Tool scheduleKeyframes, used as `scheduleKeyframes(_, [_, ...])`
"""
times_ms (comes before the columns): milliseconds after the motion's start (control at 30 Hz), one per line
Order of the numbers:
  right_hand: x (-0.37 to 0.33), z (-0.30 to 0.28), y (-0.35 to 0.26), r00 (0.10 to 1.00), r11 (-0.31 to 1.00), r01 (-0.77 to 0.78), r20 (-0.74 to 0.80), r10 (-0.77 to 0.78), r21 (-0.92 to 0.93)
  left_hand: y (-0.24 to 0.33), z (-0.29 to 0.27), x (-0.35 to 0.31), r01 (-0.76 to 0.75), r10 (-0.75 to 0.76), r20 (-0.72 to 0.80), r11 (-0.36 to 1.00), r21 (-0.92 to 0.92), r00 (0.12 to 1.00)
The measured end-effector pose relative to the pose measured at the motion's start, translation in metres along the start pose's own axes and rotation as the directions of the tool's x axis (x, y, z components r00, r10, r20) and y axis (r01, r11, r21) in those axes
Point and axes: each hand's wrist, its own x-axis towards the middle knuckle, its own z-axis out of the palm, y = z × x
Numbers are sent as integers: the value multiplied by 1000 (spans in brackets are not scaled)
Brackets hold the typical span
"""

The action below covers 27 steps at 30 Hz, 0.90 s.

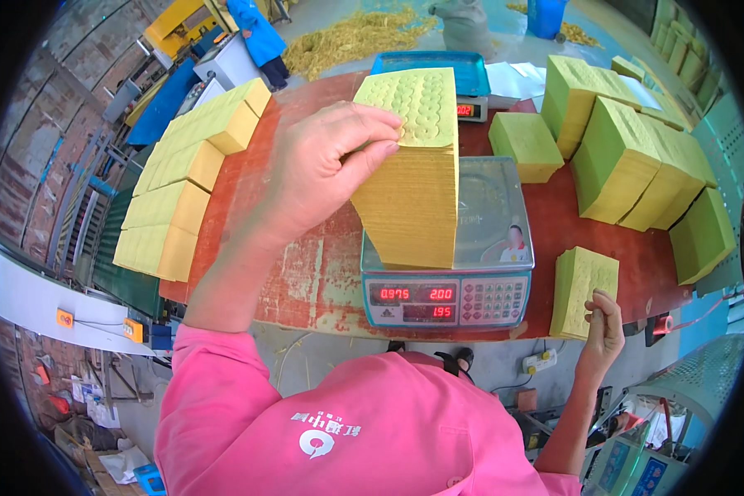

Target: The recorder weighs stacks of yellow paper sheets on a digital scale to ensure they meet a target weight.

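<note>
A tall stack of yellow embossed paper sheets (409, 198) stands on a digital scale (488, 223), whose red display is lit. My left hand (326, 161) reaches over the stack from the left, thumb and fingers pinched on the top paper by its near left edge. At the front right of the table lies a much lower stack of the same paper (583, 281). My right hand (605, 326) is at that stack's right edge, its fingers curled and closed against the paper. Whether a sheet is between those fingertips is too small to tell.
Rows of yellow paper stacks line the red table's (306, 273) left side (169, 211) and right side (620, 157). One separate block (525, 145) sits behind the scale. A second scale with a blue tray (430, 70) stands farther back. Someone in blue (258, 37) is at the far left.
</note>
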Motion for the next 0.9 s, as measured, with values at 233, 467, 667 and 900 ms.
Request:
scheduleKeyframes(233, [11, 13, -32, 996, 996, 85, 37, -86, 11, -1, -1, 5, -261, 319, -278, 938, 226, 906])
scheduleKeyframes(467, [30, 40, -100, 803, 569, -548, 577, 152, 613, 73, 14, -21, -441, 470, -101, 870, 223, 877])
scheduleKeyframes(667, [25, 50, -105, 771, 583, -601, 588, 243, 547, 113, 87, -62, -627, 596, 209, 767, 139, 775])
scheduleKeyframes(900, [69, -60, -24, 924, 818, -378, 226, 307, 434, 69, 92, -86, -289, 288, -30, 957, -22, 957])
